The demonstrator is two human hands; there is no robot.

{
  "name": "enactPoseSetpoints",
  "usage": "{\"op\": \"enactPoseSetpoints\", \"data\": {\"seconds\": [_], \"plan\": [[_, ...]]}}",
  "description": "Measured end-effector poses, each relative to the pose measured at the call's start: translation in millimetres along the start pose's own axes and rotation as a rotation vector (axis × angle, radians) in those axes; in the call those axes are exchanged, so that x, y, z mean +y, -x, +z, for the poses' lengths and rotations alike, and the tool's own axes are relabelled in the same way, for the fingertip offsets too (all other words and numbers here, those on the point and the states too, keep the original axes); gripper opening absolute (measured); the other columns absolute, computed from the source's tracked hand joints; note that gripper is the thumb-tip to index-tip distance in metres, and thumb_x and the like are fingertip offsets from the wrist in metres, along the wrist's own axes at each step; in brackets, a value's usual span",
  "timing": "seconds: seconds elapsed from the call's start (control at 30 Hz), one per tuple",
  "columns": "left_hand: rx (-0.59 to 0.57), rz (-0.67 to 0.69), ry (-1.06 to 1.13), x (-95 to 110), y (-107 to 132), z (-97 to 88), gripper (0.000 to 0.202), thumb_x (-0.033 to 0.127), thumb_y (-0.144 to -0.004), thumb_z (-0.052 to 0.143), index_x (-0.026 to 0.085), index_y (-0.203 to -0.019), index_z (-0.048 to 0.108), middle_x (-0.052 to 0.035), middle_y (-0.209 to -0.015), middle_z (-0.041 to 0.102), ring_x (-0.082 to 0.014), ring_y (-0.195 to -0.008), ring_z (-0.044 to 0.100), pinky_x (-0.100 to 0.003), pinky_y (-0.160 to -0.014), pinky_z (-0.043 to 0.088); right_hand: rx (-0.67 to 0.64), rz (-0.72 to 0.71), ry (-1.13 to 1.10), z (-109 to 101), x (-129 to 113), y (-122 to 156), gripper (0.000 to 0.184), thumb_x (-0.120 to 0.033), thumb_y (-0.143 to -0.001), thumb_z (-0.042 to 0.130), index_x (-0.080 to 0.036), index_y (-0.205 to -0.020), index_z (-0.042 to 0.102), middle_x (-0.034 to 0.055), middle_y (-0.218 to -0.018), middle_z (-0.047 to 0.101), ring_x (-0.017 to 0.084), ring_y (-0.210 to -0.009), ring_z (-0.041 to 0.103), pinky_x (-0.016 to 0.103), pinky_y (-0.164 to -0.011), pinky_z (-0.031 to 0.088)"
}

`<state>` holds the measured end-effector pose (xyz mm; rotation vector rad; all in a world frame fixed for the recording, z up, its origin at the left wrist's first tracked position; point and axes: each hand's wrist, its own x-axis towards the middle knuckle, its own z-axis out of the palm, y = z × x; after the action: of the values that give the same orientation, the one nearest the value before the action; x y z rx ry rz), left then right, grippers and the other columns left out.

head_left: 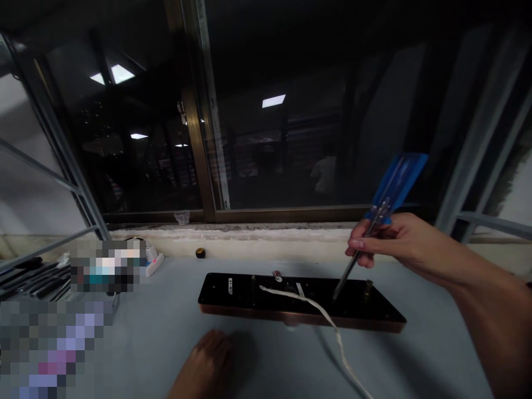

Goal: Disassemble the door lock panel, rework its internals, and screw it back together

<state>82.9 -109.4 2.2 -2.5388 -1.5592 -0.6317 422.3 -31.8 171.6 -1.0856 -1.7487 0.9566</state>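
My right hand (380,238) grips a screwdriver (394,185) by its metal shaft, just below the blue handle. The shaft slants down to the left, and its tip meets the top of a long black panel (241,291) with copper-coloured sides. White labels and small metal posts show on the panel, which lies flat on the table. A flat whitish cable (322,315) runs from its middle towards me. In front of the panel's left part, my left hand (210,354) rests on the table with fingers curled in. Nothing shows in it, and it sits apart from the panel.
A grey-blue table (162,327) stands against a window. A small dark and gold round piece (200,252) lies at its back edge, and a clear plastic cup (182,217) is on the sill. A white power strip (155,263) and dark strips (37,282) are at left.
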Motion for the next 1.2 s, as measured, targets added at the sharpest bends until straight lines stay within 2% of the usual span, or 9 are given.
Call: {"op": "enactPoseSetpoints", "data": {"seconds": [0.13, 0.23, 0.33, 0.4, 0.53, 0.63, 0.73, 1.1, 1.2], "plan": [[0.150, -0.068, 0.161, 11.0, -1.5, -9.8, 0.016, 0.014, -0.080, 0.043, 0.019, -0.078, 0.058, -0.0023, -0.070, 0.064, -0.0128, -0.062, 0.060, -0.022, -0.060, 0.050, 0.102, -0.060, -0.138, 3.4, -4.6, 2.2, 0.028, -0.042, -0.057, 0.074, -0.017, -0.060, 0.063, 0.0038, -0.056, 0.063, 0.011, -0.049, 0.055, 0.026, -0.054, 0.045], [0.215, -0.159, 0.389, 24.7, -18.2, -30.4, 0.011, 0.016, -0.076, 0.049, 0.020, -0.074, 0.059, 0.0002, -0.067, 0.066, -0.0119, -0.060, 0.061, -0.020, -0.058, 0.049, 0.192, -0.167, -0.316, 9.0, -11.1, 4.3, 0.024, -0.039, -0.057, 0.076, -0.019, -0.060, 0.063, 0.0022, -0.057, 0.063, 0.010, -0.047, 0.056, 0.025, -0.051, 0.046], [0.269, -0.241, 0.696, 41.8, -53.0, -59.7, 0.008, 0.020, -0.072, 0.056, 0.018, -0.066, 0.061, 0.0000, -0.063, 0.067, -0.0128, -0.060, 0.062, -0.020, -0.056, 0.049, 0.261, -0.323, -0.464, 17.2, -21.0, 7.2, 0.021, -0.039, -0.054, 0.078, -0.022, -0.057, 0.064, 0.0009, -0.056, 0.065, 0.010, -0.041, 0.056, 0.023, -0.043, 0.046], [0.362, -0.276, 0.968, 54.1, -81.9, -80.4, 0.008, 0.024, -0.069, 0.061, 0.017, -0.064, 0.060, -0.0009, -0.063, 0.067, -0.0129, -0.059, 0.062, -0.020, -0.052, 0.049, 0.277, -0.418, -0.522, 22.6, -29.6, 10.8, 0.019, -0.039, -0.054, 0.077, -0.024, -0.058, 0.065, -0.0003, -0.055, 0.065, 0.010, -0.039, 0.056, 0.022, -0.040, 0.046], [0.562, -0.090, 1.323, 79.1, -131.4, -117.3, 0.008, 0.018, -0.063, 0.067, 0.017, -0.063, 0.060, 0.0014, -0.059, 0.066, -0.0129, -0.060, 0.063, -0.026, -0.064, 0.053, 0.316, -0.522, -0.576, 27.3, -45.3, 22.8, 0.016, -0.038, -0.055, 0.077, -0.028, -0.063, 0.066, -0.0038, -0.060, 0.067, 0.007, -0.044, 0.059, 0.016, -0.044, 0.049], [0.641, 0.028, 1.366, 94.9, -149.4, -134.8, 0.007, 0.015, -0.062, 0.068, 0.018, -0.065, 0.062, 0.0037, -0.058, 0.066, -0.0117, -0.058, 0.064, -0.025, -0.064, 0.054, 0.392, -0.557, -0.592, 24.7, -49.6, 32.0, 0.016, -0.035, -0.056, 0.077, -0.031, -0.068, 0.066, -0.0056, -0.068, 0.068, 0.007, -0.052, 0.061, 0.015, -0.050, 0.051], [0.703, 0.024, 1.350, 103.0, -153.9, -139.3, 0.008, 0.014, -0.062, 0.069, 0.020, -0.066, 0.065, 0.0045, -0.058, 0.067, -0.0115, -0.058, 0.065, -0.021, -0.060, 0.054, 0.435, -0.580, -0.560, 21.5, -49.3, 37.3, 0.016, -0.035, -0.057, 0.076, -0.033, -0.069, 0.065, -0.0058, -0.069, 0.068, 0.008, -0.053, 0.061, 0.017, -0.050, 0.052], [0.605, -0.010, 1.293, 98.4, -152.7, -138.1, 0.010, 0.010, -0.066, 0.064, 0.020, -0.067, 0.067, 0.0037, -0.062, 0.069, -0.0108, -0.061, 0.066, -0.018, -0.060, 0.054, 0.463, -0.551, -0.439, 33.9, -51.8, 33.6, 0.012, -0.037, -0.061, 0.074, -0.035, -0.067, 0.064, -0.0053, -0.069, 0.067, 0.011, -0.055, 0.059, 0.023, -0.053, 0.052], [0.582, 0.029, 1.286, 95.2, -154.2, -137.5, 0.008, 0.012, -0.066, 0.066, 0.020, -0.067, 0.066, 0.0032, -0.063, 0.069, -0.0109, -0.062, 0.066, -0.019, -0.060, 0.054, 0.449, -0.559, -0.388, 34.2, -49.7, 33.8, 0.011, -0.038, -0.062, 0.073, -0.036, -0.068, 0.064, -0.0049, -0.071, 0.066, 0.012, -0.056, 0.059, 0.026, -0.053, 0.052]]}}
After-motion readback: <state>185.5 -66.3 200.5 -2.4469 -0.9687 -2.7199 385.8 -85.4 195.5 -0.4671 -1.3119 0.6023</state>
